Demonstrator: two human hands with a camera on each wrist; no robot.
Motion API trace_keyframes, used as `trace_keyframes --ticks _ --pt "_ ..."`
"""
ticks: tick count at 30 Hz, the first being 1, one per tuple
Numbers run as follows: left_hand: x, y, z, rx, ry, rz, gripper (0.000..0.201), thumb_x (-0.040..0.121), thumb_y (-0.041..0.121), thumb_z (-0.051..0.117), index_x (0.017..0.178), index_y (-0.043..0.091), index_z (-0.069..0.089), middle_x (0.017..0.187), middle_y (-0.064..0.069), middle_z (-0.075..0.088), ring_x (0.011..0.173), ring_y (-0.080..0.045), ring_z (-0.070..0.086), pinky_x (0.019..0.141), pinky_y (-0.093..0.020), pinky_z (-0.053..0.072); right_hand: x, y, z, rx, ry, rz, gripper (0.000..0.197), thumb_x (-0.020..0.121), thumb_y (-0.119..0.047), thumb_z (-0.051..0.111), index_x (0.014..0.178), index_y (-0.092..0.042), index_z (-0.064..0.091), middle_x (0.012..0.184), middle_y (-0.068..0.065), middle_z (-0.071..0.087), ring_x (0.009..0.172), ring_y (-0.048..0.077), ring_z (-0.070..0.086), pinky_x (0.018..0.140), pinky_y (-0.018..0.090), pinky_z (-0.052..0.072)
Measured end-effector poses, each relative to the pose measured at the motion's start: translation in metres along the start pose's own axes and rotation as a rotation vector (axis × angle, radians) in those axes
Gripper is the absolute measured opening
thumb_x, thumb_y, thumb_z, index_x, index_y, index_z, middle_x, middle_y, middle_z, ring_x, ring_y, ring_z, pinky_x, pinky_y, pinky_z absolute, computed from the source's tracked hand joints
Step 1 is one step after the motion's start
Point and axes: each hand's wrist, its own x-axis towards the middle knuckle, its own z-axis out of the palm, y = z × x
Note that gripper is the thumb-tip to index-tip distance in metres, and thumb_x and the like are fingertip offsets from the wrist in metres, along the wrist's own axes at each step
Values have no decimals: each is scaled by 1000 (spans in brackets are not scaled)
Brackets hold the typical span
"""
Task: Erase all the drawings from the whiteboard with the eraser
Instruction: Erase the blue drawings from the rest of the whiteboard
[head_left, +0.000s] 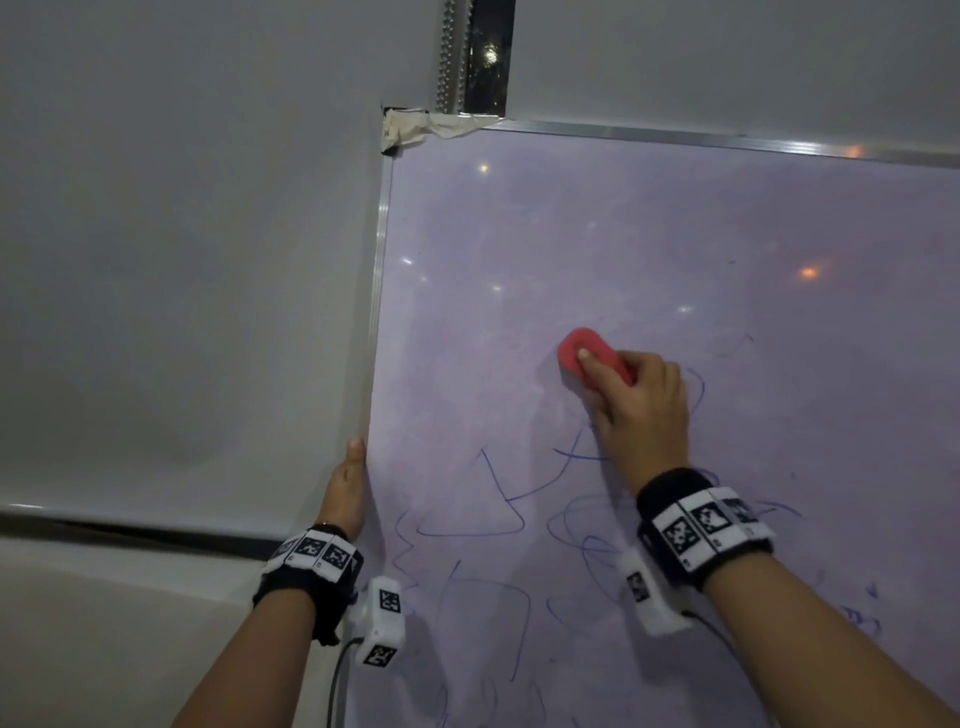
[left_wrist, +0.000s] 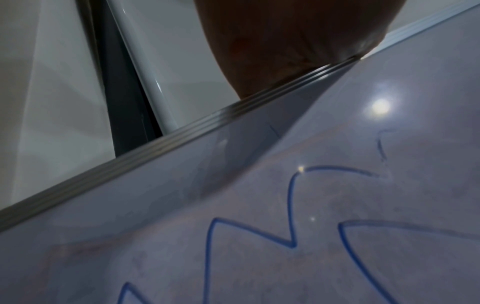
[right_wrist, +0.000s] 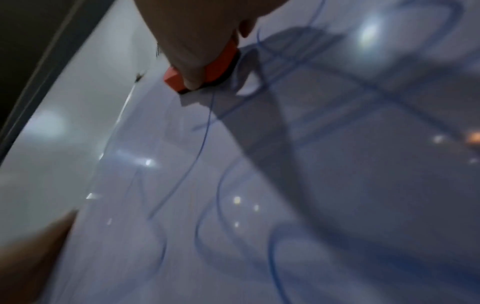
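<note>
A red eraser lies flat against the whiteboard, and my right hand grips it from below, thumb on its top. In the right wrist view the eraser shows orange-red with a dark pad touching the board. Blue marker drawings fill the lower board: a triangle, zigzags, loops, boxes. The upper board bears only faint smears. My left hand holds the board's left metal frame; its fingers are hidden behind the edge. In the left wrist view the palm rests on the frame.
A grey wall lies left of the board. Torn tape covers the board's top-left corner, with a dark vertical strip above it. A dark gap runs along the wall's lower edge. Light spots reflect off the board.
</note>
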Motion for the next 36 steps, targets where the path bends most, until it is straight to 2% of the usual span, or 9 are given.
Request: trace_keyframes --ticks 4,7,12,16,19,25,29,31,36 --pt "-1 3 -2 43 8 -7 56 103 34 18 131 -6 47 135 -20 48 130 -25 41 100 -19 25 -53 -10 5 1 -175 -306 33 82 -27 55 115 -29 54 100 7 51 78 25 41 65 36 40" --pt "-2 4 -2 50 5 -4 57 102 35 19 131 -5 48 133 -19 50 129 -25 42 103 -22 27 -53 27 -25 13 -225 -140 23 85 -37 55 108 -33 59 90 9 64 75 29 54 67 38 44" --pt "-2 1 0 65 43 -13 59 102 37 19 132 -6 47 135 -22 48 130 -26 40 111 -32 27 -20 63 -40 -103 85 286 35 81 -33 55 109 -13 63 88 24 52 77 37 50 68 41 42" --pt "-2 3 1 84 61 -20 57 103 34 18 133 -6 45 137 -23 45 131 -28 38 110 -30 25 -37 15 -19 -37 -12 41 26 82 -31 55 88 -10 68 89 18 58 81 27 42 65 36 44" --pt "-2 3 0 112 82 -45 59 103 36 19 134 -8 43 139 -26 42 133 -30 36 113 -33 24 -38 32 -31 -49 -55 -22 24 84 -28 57 85 -8 70 91 18 62 82 28 44 65 33 43" --pt "-5 4 3 104 107 -59 62 102 39 18 132 -8 45 136 -27 45 130 -31 40 110 -37 29 12 87 -62 -79 209 487 22 86 -16 59 103 -4 66 112 23 57 99 42 51 80 38 44" --pt "-9 10 4 100 102 -57 59 103 35 17 131 -9 45 135 -28 45 130 -31 40 107 -32 28 -22 52 -38 -111 20 80 28 77 -3 71 105 -3 67 107 23 61 89 39 55 68 38 50" --pt "-10 12 3 115 94 -50 60 103 35 17 131 -9 45 136 -28 44 131 -31 38 109 -33 27 -36 64 -47 -130 -53 10 28 78 -4 71 106 -4 68 106 22 62 88 36 52 66 38 50" --pt "-9 9 4 102 101 -37 59 103 36 17 131 -7 46 136 -26 45 130 -29 40 110 -32 27 -14 95 -71 -100 158 489 25 85 -12 59 107 -2 65 113 26 55 100 43 49 78 37 39"
